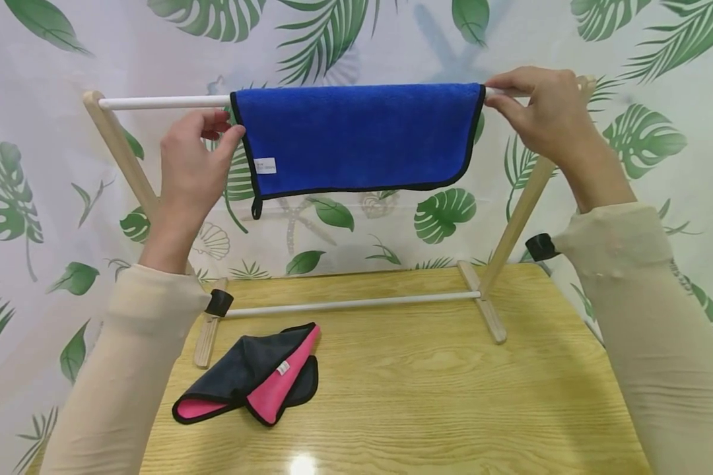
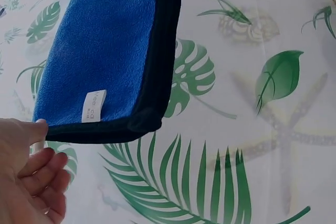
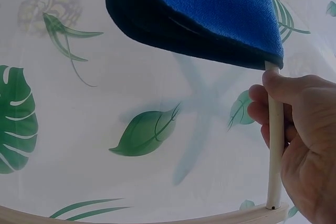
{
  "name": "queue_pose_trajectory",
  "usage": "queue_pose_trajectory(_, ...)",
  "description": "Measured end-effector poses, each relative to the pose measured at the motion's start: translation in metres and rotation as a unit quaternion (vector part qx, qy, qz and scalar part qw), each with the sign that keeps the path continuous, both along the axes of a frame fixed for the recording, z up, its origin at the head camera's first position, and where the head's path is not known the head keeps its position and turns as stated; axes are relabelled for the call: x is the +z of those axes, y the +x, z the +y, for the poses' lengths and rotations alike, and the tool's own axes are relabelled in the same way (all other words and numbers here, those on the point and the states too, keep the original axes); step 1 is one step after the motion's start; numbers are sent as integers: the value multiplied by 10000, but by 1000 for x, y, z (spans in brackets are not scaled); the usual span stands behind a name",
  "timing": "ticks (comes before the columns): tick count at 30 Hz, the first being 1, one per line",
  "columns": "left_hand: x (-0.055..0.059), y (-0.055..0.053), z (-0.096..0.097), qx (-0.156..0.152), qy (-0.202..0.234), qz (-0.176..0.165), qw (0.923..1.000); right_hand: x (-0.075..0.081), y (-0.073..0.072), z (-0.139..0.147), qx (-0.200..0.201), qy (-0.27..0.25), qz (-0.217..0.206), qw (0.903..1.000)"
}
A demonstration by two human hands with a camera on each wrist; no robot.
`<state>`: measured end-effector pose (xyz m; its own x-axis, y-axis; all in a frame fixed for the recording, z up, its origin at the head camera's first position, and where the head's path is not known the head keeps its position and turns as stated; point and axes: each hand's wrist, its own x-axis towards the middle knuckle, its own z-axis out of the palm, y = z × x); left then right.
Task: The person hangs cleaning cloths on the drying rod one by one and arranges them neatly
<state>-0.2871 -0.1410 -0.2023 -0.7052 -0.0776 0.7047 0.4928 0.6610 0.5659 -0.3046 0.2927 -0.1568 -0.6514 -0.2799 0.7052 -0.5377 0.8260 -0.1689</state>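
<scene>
A blue towel [image 1: 362, 138] with black edging hangs folded over the white top rod [image 1: 163, 102] of a wooden rack. A white tag [image 1: 265, 165] and a small black loop show near its lower left corner. At the left edge of the towel, my left hand [image 1: 197, 155] touches the trim with its thumb, its fingers loosely bent and apart from the cloth. My right hand [image 1: 549, 112] is at the other edge, thumb and fingers round the rod [image 3: 275, 145] right beside the towel [image 3: 220, 14].
On the wooden table [image 1: 428, 396] lies a crumpled grey and pink towel [image 1: 255, 373], front left. The rack's slanted wooden legs [image 1: 519, 218] stand on feet joined by a lower white rod [image 1: 356, 303]. Behind hangs a leaf-patterned cloth [image 1: 333, 231].
</scene>
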Motion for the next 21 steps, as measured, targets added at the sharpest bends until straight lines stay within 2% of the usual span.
queue_pose_trajectory(4,-1,-2,4,-257,100,-389,9989,-2,0,1,-29,40,25,10000)
queue_pose_trajectory(9,-1,-6,12,-524,321,-659,9959,-2,0,3,-28,6,32,10000)
queue_pose_trajectory(12,-2,-8,16,-635,511,-682,9943,-2,-1,3,-2,-58,53,10000)
queue_pose_trajectory(18,-6,-10,19,-620,1000,-526,9917,-2,-2,2,-5,-35,95,9999)
queue_pose_trajectory(21,-5,-11,21,-635,1105,-513,9905,-1,-1,2,10,-72,60,10000)
